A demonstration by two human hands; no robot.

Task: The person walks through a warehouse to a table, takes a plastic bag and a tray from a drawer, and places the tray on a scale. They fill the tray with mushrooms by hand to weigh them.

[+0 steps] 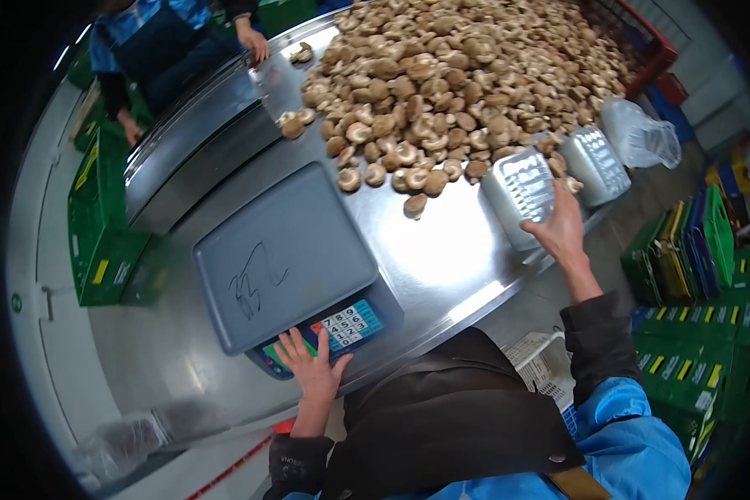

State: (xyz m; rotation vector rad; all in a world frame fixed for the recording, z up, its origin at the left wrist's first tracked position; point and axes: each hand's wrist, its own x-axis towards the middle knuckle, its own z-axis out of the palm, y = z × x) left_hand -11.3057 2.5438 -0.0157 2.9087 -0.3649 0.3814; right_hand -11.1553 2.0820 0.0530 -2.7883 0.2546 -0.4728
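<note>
My left hand [312,371] lies with its fingers spread on the front panel of a digital weighing scale, over the display and beside the number keypad [347,325]. The scale's grey platform [317,242] has dark handwritten marks and carries nothing. At the table's right edge, my right hand [561,227] grips the near right side of a stack of clear plastic trays [518,193], thumb in front and fingertips partly hidden on the far side. A second stack of clear trays [596,167] stands just to its right. Brown mushrooms [467,92] are heaped behind the trays.
The steel table [442,267] has a raised metal ledge [200,125] at left. Across it, a co-worker's hand [252,42] rests near the ledge. A red crate [654,58] and a plastic bag [642,133] are at right. Green crates [683,362] stand on both sides.
</note>
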